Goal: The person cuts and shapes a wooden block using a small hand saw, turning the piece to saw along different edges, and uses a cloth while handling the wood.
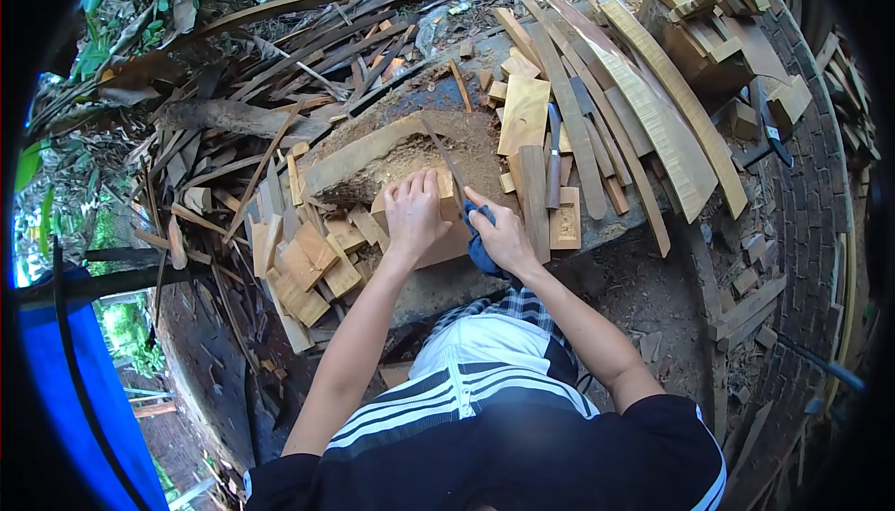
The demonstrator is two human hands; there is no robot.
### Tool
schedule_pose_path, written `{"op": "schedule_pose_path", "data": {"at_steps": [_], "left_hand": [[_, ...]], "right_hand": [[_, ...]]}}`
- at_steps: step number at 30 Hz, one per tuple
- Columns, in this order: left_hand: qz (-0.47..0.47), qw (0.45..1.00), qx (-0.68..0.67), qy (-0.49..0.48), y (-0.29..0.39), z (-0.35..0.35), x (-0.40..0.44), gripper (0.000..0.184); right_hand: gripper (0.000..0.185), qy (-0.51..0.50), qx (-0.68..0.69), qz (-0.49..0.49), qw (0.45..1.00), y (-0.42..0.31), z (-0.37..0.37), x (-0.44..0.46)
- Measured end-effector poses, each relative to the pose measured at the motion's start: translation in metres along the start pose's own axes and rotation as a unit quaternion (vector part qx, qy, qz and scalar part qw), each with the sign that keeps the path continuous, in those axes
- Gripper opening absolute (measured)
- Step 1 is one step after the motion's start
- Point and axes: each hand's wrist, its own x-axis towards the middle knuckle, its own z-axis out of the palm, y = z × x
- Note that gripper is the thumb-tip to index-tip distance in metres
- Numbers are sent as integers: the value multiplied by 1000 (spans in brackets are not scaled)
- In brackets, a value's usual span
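My left hand (pixel 415 213) lies over a wooden block (pixel 446 249), its fingers bent over the top and gripping it. Closed in my right hand (pixel 503 239) is a file (pixel 444 153), a long, narrow dark tool that points away and to the left; its exact kind is hard to make out. A blue cloth (pixel 482 252) is bunched in the same hand, around the tool's handle end. The file passes just right of my left fingers, beside the block. Behind the block lies a thick angled timber piece (pixel 359 158) amid sawdust.
Long curved boards (pixel 671 105) and a dark-handled chisel (pixel 554 166) lie to the right. Small offcuts (pixel 312 259) are heaped at left, with scrap strips behind. A hammer (pixel 770 133) rests by stacked blocks at far right. A blue tarp (pixel 84 399) hangs at lower left.
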Motion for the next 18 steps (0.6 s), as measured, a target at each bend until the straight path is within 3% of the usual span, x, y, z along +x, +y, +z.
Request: {"op": "schedule_pose_path", "data": {"at_steps": [4, 6, 10, 14, 15, 18], "left_hand": [[-16, 1000, 11, 1, 3, 0, 3, 84], [-22, 999, -32, 4, 2, -2, 10, 79], [-48, 998, -33, -27, 3, -9, 19, 79], [-51, 997, -37, -47, 1, -15, 25, 78], [-58, 996, -38, -64, 2, -15, 26, 77], [-45, 997, -46, -30, -5, -9, 29, 75]], "right_hand": [[47, 25, 18, -66, 997, 13, -2, -4], [47, 8, 107, -62, 992, 32, -1, 15], [47, -4, 77, -18, 997, 16, 5, 25], [47, -27, 71, -60, 995, -7, -4, -6], [47, -4, 73, -114, 991, -4, -4, -2], [47, -35, 71, -48, 996, -4, -6, 26]]}}
